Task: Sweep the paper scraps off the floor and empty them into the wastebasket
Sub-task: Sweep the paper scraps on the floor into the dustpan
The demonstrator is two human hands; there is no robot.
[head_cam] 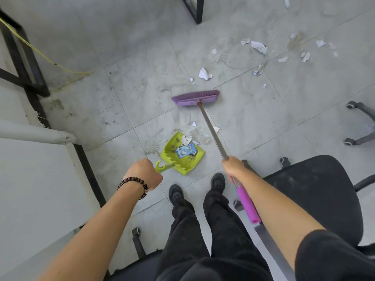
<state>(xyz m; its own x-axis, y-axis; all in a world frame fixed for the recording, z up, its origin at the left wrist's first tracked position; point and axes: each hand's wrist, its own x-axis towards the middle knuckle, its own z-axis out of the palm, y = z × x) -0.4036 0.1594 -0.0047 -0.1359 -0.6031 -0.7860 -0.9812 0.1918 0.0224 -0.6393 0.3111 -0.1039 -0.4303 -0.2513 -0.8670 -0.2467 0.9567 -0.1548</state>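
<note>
The left grip [145, 173] shows only its back, so its fingers and most of the dustpan's [170, 148] handle are hidden beneath it. The right grip [233, 166] is smeared by blur where it wraps the broom [213, 130]. Below it the right forearm covers part of the shaft, and the picture's bottom edge cuts off the shaft's end. The bristles of the broom head [195, 97] are blurred. The print on the blue packet [185, 151] in the dustpan is too small to read. The farthest paper scraps [320, 43] are mere specks. The black chair [316, 191] runs past the right edge. Of a 2nd chair [361, 126], only 2 legs with casters show. The top edge cuts off a black frame leg [194, 9].
</note>
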